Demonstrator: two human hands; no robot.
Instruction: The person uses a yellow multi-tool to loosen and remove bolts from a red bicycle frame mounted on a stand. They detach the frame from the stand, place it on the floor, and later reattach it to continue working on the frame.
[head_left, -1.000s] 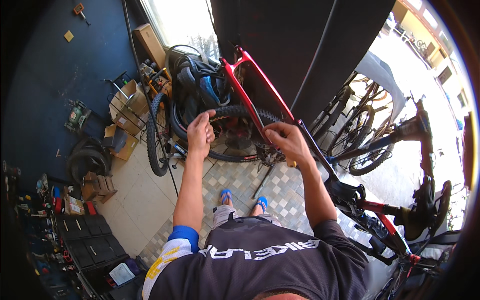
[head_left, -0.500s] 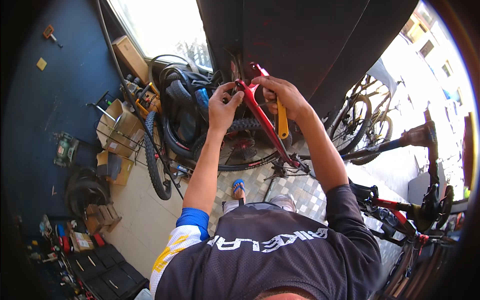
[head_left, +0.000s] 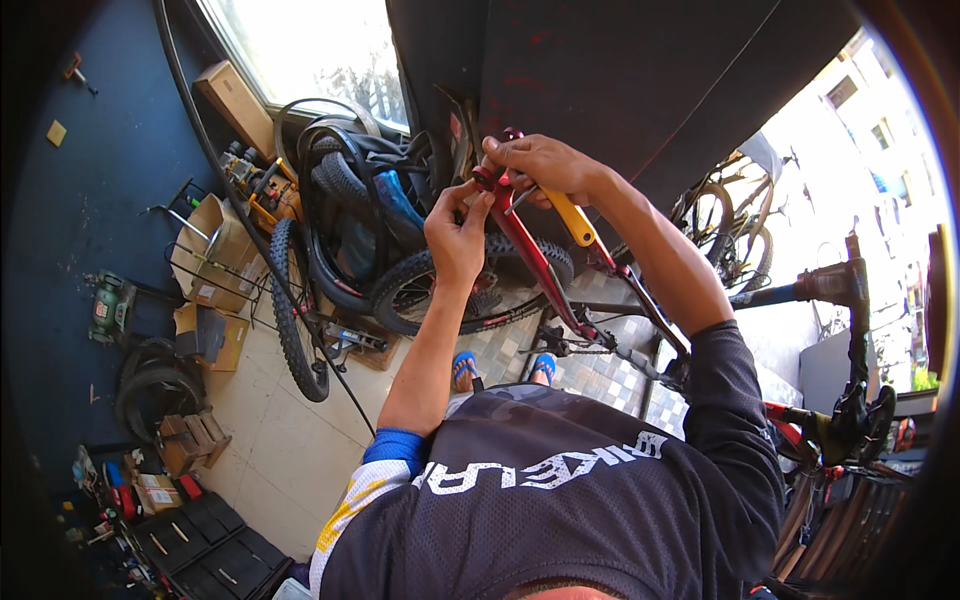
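Note:
A red bicycle frame (head_left: 535,258) stands tilted in front of me, its narrow upper end between my hands. My left hand (head_left: 458,235) is closed in a pinch beside a dark round part at that end; what lies between thumb and fingers is hidden. My right hand (head_left: 548,168) reaches over the top of the frame, its fingers curled round a folding hex key set with a yellow handle (head_left: 572,218). One thin metal key sticks out from it toward the red tube. My right thumb and forefinger lie against the frame's end.
A loose bicycle wheel (head_left: 400,300) and piled tyres (head_left: 345,190) lie behind the frame. Cardboard boxes (head_left: 215,250) stand left, near a leaning wheel (head_left: 297,320). Another bicycle's handlebar (head_left: 860,370) juts in at right. More bicycles (head_left: 725,220) stand beyond the dark panel.
The yellow handle has swung from hanging nearly upright to a slant, and its metal key now shows. My right hand has shifted slightly left over the frame's end. The view has turned a little.

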